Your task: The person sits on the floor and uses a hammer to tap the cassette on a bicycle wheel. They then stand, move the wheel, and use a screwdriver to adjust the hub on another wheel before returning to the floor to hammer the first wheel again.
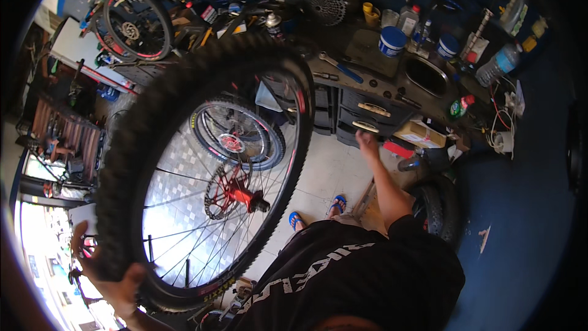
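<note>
A bicycle wheel (119,165) with a knobby black tyre, a red hub (240,195) and a disc rotor (214,199) is held up in front of me on the left. My left hand (119,285) grips its tyre at the lower left, fingers and thumb to either side. My right hand (367,144) is stretched forward at a black drawer unit (349,116), right by the pale handle (365,127) of a lower drawer. Its fingers are small and partly hidden, so whether they touch the handle does not show.
Beyond the held wheel, more wheels (269,156) rest on the tiled floor. The workbench (324,95) carries a blue-handled ratchet (340,67), a blue-lidded tub (392,41), a large cassette (323,5) and bottles. Tyres (429,205) and a cardboard box (419,134) are at my right.
</note>
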`<move>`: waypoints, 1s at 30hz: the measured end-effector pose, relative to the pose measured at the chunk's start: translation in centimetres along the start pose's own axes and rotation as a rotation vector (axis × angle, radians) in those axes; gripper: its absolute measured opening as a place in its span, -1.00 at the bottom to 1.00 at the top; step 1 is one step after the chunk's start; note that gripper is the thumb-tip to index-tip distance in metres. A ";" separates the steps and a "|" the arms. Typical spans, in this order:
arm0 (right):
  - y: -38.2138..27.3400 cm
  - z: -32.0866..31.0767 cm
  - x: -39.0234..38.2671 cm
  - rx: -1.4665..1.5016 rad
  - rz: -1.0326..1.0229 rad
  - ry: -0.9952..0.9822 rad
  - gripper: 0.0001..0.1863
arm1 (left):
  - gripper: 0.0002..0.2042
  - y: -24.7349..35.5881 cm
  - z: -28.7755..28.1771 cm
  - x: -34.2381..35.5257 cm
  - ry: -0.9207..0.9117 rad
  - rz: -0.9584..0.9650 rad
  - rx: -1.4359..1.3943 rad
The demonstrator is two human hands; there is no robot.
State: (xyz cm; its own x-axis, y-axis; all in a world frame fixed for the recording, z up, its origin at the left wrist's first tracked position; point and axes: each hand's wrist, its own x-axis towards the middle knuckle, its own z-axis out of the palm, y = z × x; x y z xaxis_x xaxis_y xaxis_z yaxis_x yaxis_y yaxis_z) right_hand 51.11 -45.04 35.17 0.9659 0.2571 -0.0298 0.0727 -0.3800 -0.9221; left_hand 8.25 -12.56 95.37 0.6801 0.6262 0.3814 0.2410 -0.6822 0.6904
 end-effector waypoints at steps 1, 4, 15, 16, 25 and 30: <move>2.4 1.7 -1.7 0.021 0.171 -0.171 -0.28 | 0.16 0.8 -1.0 0.8 0.052 0.095 -0.013; -0.9 10.1 -9.2 0.257 0.914 -0.509 0.13 | 0.08 2.6 -4.4 0.7 0.133 0.088 0.135; -15.8 16.0 -6.7 1.295 0.928 -0.499 0.06 | -0.14 -1.8 -4.3 6.6 0.076 0.181 -0.174; -15.6 15.8 -6.1 1.286 0.905 -0.503 0.05 | -0.12 -2.6 -3.2 8.0 0.025 0.278 -0.214; -13.5 14.1 -2.3 0.433 0.386 -0.076 -0.49 | 0.01 -2.8 3.9 12.1 0.092 0.376 -0.765; -32.3 6.3 -3.0 0.368 -0.322 -0.167 -0.26 | -0.11 -8.6 2.5 12.1 0.143 0.397 -1.023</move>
State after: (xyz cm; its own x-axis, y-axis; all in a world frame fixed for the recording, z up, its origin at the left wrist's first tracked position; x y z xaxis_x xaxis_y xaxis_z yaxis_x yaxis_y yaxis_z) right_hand 44.30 -27.91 62.66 0.8540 0.4590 0.2449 0.2389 0.0721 -0.9684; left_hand 16.18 -0.10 92.51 0.4797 0.5151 0.7103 -0.7074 -0.2519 0.6604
